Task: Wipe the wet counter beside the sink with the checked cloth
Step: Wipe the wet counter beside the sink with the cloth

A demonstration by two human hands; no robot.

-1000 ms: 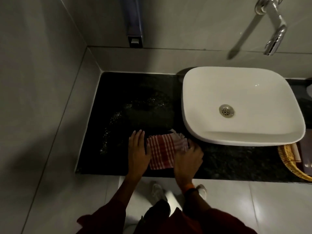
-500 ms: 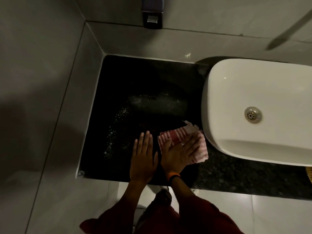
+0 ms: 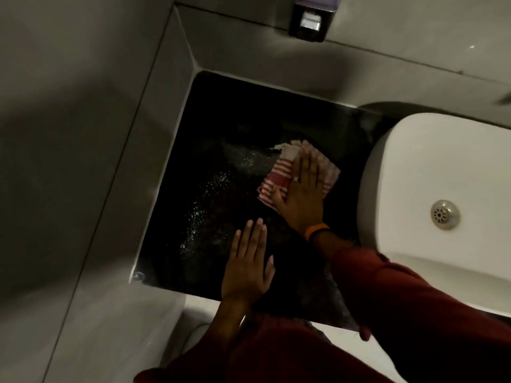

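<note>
Since the earlier view our right hand (image 3: 301,194) has pushed the checked cloth (image 3: 297,176) away from the front edge of the desk (image 3: 221,128) and deeper along the side of the sink (image 3: 442,167); our left hand (image 3: 246,268) has kept to its place near the front edge. We press the right hand flat on the cloth, fingers spread and straight, gripping nothing, only bearing down; the left lies flat and empty on the bare dark stone, palm down. The cloth sits just beside the sink's left wall, bunched at its far end, and the glinting wet patch (image 3: 210,194) lies on the side of the cloth away from the sink, most of it not yet covered.

What could go wrong, as we judge it: with an open palm and no pinch, the cloth may slip out or roll up under the hand, so we smear water rather than lift it; a stroke kept hugging the sink would miss the droplets farther off; a sweep toward the front edge could push water onto the floor; the left palm may slide on wet stone.

Of writing we can read none; the dispenser (image 3: 311,20) on the wall behind the sink shows no legible label, and the cloth carries only red and white checks.
</note>
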